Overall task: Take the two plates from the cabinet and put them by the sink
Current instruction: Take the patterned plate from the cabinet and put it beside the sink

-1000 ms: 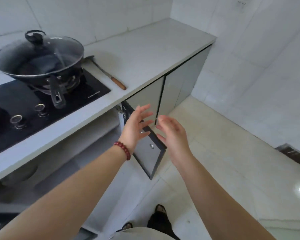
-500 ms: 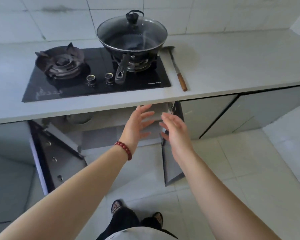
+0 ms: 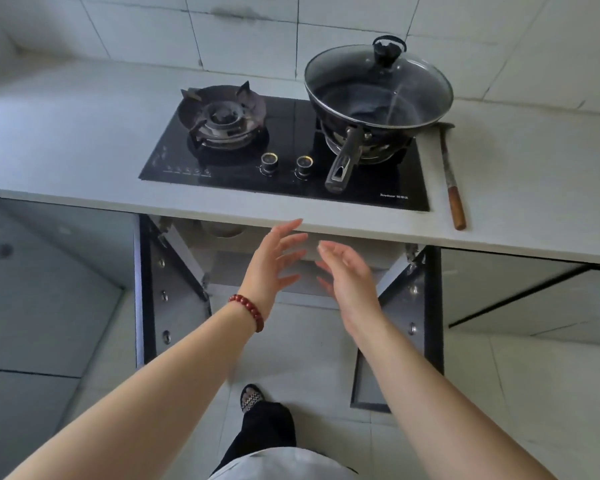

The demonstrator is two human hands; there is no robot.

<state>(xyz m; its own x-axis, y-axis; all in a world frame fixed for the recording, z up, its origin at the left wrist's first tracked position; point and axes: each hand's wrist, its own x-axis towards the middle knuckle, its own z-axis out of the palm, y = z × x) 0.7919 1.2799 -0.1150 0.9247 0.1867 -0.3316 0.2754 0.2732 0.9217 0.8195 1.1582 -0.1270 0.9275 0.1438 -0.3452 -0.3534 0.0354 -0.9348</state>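
Mostly the cabinet (image 3: 229, 268) interior's hidden under the bench (image 3: 84, 133); my left hand (image 3: 274, 261) & right hand (image 3: 347, 278) hover, fingers spread, palms facing, empty.

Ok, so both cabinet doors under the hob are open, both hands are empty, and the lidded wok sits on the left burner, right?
Not quite. In the head view the lidded wok sits on the right burner; the left burner is bare. The rest holds: the cabinet's left door and right door stand open, and the left hand and right hand hold nothing.

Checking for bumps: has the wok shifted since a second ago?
No: the wok still sits on the right burner of the hob; only the camera turned.
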